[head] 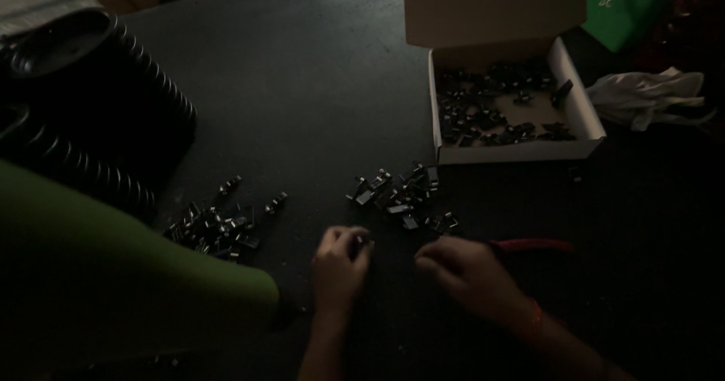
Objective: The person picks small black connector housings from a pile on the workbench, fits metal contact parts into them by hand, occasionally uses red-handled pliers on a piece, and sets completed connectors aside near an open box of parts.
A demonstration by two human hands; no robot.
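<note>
Head: left hand (340, 264) pinches metal clip (361, 243); box (581, 113) well apart.

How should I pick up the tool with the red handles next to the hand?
Probably by the red handles of the plier-like tool, coming from the right. They lie flat on the dark table, pointing right with bare table around them, while the tool's head is hidden under the right hand.
</note>
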